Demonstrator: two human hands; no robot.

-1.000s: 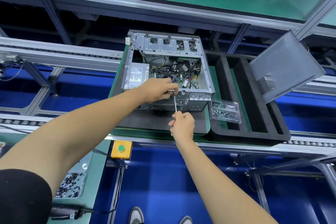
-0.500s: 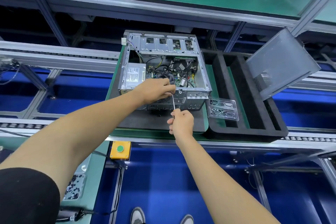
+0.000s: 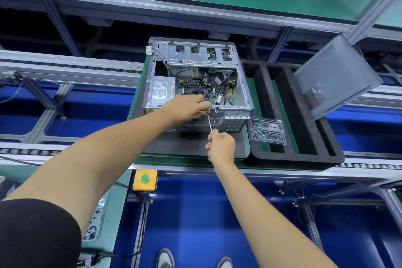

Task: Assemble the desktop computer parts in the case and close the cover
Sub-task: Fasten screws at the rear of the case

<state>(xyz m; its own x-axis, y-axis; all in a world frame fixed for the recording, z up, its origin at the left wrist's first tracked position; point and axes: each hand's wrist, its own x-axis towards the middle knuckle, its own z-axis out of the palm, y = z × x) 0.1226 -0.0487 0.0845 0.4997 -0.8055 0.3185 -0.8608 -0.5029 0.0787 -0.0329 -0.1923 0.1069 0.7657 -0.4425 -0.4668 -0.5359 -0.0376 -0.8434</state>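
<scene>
An open computer case (image 3: 243,85) lies on a black foam pad, its motherboard, cables and silver power supply (image 3: 162,91) exposed. My left hand (image 3: 187,107) rests on the case's near rim, fingers curled at the top of a thin screwdriver shaft (image 3: 209,123). Below it my right hand (image 3: 221,147) grips the screwdriver's handle, the shaft pointing up against the case's rear panel. The grey side cover (image 3: 335,76) leans tilted at the right, apart from the case.
A clear plastic tray (image 3: 267,131) of screws lies on the black foam holder (image 3: 304,159) right of the case. A yellow box with a green button (image 3: 145,180) is mounted under the conveyor edge. A parts tray with screws sits at lower left.
Both hands keep their hold on the screwdriver at the case's near rim; they and the case look much the same across the frames, and only the head camera has shifted slightly.
</scene>
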